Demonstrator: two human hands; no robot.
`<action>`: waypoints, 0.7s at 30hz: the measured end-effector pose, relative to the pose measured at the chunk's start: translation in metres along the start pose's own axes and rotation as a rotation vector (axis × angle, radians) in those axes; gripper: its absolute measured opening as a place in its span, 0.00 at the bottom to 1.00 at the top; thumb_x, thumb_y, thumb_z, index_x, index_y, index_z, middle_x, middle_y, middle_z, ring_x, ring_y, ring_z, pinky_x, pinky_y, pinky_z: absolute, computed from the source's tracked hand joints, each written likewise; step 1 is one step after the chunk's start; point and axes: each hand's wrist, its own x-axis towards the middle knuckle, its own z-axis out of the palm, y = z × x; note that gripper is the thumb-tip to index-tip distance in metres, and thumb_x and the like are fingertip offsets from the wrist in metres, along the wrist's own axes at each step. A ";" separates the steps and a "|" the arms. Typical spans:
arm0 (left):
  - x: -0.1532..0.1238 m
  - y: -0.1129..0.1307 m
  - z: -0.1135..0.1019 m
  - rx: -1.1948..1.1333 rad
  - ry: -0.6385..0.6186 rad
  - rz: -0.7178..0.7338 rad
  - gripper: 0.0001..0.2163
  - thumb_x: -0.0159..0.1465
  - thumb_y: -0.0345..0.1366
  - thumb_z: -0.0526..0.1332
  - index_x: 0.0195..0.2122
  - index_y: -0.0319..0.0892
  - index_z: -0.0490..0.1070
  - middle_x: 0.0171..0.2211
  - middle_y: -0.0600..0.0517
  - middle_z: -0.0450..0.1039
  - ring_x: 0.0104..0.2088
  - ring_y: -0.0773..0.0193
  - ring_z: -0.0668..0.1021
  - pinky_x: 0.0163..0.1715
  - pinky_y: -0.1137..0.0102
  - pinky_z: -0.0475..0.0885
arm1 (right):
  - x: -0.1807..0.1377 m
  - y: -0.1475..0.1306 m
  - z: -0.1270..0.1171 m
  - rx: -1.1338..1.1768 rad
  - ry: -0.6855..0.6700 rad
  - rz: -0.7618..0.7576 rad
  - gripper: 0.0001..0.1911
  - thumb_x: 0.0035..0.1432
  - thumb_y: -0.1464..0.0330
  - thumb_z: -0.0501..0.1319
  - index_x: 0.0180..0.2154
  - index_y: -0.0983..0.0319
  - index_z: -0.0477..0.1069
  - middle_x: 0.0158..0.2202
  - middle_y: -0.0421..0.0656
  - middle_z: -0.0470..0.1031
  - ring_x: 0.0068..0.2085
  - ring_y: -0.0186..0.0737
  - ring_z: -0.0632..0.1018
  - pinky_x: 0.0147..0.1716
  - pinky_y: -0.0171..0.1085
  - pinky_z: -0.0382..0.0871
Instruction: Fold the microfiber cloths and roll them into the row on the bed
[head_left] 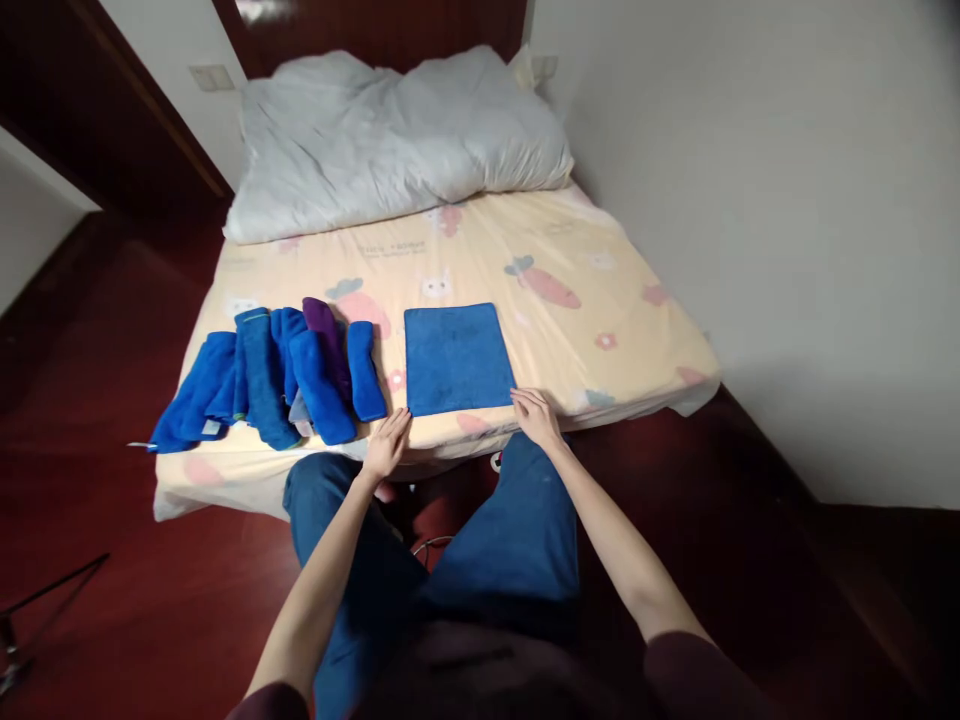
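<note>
A square blue towel (459,358) lies flat on the bed, its near edge close to the mattress front. My left hand (387,444) rests at its near left corner, fingers stretched forward and touching the edge. At the near right corner, the fingertips of my right hand (535,416) lie on the cloth, also stretched out. Neither hand lifts the fabric. Left of the towel is a row of rolled or folded cloths: a single blue roll (366,370), a purple one (327,342), and several more blue ones (264,380) heaped together.
The bed (600,345) has a pale yellow sheet printed with carrots and rabbits. A bulky grey-white quilt (397,140) is piled at the headboard. A white wall (787,250) stands on the right. On the floor at lower left is a thin black stand (56,583).
</note>
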 end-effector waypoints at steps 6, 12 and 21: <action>-0.034 0.010 -0.002 -0.031 -0.027 -0.053 0.28 0.66 0.27 0.47 0.68 0.40 0.60 0.69 0.43 0.59 0.71 0.53 0.58 0.70 0.48 0.53 | -0.028 0.000 -0.013 -0.023 0.105 0.169 0.13 0.58 0.72 0.57 0.36 0.62 0.81 0.37 0.50 0.82 0.42 0.48 0.81 0.49 0.44 0.75; -0.028 0.015 -0.008 -0.006 0.003 -0.081 0.25 0.62 0.24 0.51 0.59 0.39 0.70 0.62 0.42 0.70 0.65 0.52 0.69 0.66 0.51 0.64 | -0.031 -0.005 -0.007 -0.021 0.254 0.268 0.13 0.55 0.73 0.56 0.33 0.62 0.80 0.35 0.51 0.83 0.37 0.46 0.80 0.45 0.42 0.76; 0.016 0.026 0.008 -0.081 0.204 -0.041 0.18 0.63 0.26 0.53 0.53 0.43 0.72 0.58 0.46 0.73 0.61 0.55 0.72 0.63 0.55 0.70 | -0.027 -0.007 0.003 0.022 0.221 0.091 0.14 0.57 0.71 0.56 0.37 0.61 0.81 0.41 0.52 0.83 0.44 0.51 0.83 0.52 0.49 0.76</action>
